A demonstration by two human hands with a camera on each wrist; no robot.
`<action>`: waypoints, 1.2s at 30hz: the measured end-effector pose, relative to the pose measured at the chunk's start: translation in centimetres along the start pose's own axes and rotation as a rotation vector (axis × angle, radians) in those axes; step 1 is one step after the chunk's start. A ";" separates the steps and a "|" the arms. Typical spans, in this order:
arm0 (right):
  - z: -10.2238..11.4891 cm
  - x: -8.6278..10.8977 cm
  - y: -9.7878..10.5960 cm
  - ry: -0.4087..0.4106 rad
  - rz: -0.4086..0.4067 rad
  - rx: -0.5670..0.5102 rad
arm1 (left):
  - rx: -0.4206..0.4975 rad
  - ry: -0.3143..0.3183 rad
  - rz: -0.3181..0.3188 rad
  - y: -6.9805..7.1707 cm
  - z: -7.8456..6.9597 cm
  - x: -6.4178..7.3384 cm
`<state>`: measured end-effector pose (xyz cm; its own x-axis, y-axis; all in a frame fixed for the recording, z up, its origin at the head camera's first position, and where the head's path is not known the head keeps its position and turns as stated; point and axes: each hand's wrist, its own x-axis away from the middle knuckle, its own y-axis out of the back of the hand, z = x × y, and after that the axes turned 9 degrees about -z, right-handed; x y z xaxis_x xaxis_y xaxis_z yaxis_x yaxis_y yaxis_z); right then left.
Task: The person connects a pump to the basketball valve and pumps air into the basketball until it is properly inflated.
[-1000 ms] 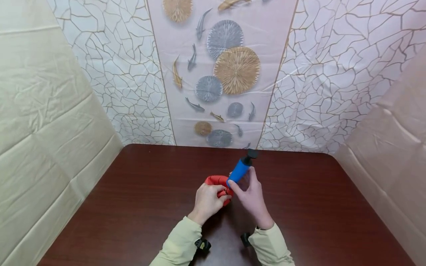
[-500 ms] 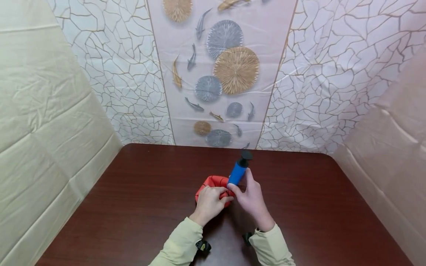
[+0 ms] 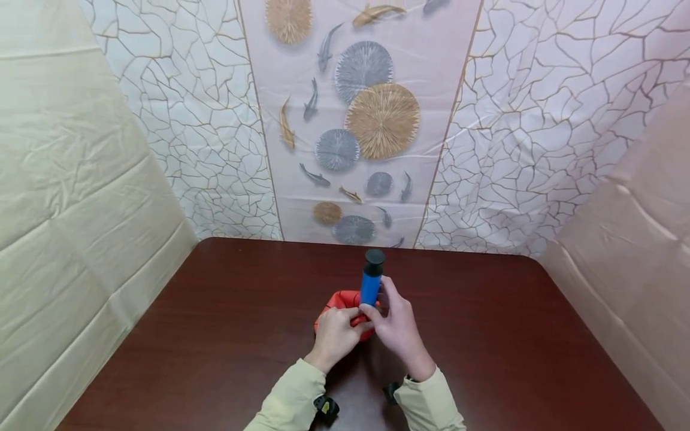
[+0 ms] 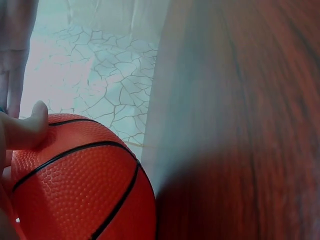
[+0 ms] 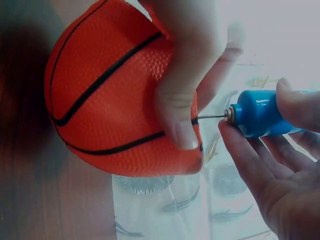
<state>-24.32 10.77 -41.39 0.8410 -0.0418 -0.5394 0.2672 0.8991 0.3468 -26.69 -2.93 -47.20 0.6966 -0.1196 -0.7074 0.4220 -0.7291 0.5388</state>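
A small, partly deflated red toy basketball (image 3: 342, 297) sits on the table, its side caved in. My left hand (image 3: 335, 334) pinches the ball near its valve, the thumb (image 5: 181, 131) pressing into the rubber in the right wrist view. My right hand (image 3: 400, 326) grips a blue hand pump (image 3: 370, 290) with a black handle on top, held nearly upright over the ball. From the pump's tip a thin metal needle (image 5: 210, 117) reaches to the ball's surface beside the left thumb. In the left wrist view the ball (image 4: 85, 185) shows its pebbled side and black seams.
The dark red-brown wooden table (image 3: 248, 299) extends around the hands. Behind its far edge hangs a patterned cloth (image 3: 345, 179) with fish and round motifs. Beige cloth walls (image 3: 70, 239) stand at both sides. Each wrist carries a small black camera (image 3: 326, 409).
The pump has swung from a rightward tilt to nearly upright, and my right hand has moved slightly left with it. My left hand keeps its pinch on the ball.
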 end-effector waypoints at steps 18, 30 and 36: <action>-1.8 -0.1 0.9 -0.031 0.035 -0.021 | 0.023 0.002 0.015 -0.4 -0.3 0.1; -2.4 0.1 0.3 -0.049 0.038 0.002 | 0.033 0.031 0.065 -0.3 -0.1 0.1; -2.8 0.0 0.2 -0.056 0.043 0.005 | 0.058 0.070 0.104 -0.4 0.0 -0.1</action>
<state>-25.59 12.17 -43.50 0.8766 -0.0272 -0.4805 0.2322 0.8984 0.3727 -26.87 -2.63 -47.32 0.7748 -0.1505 -0.6140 0.3125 -0.7531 0.5790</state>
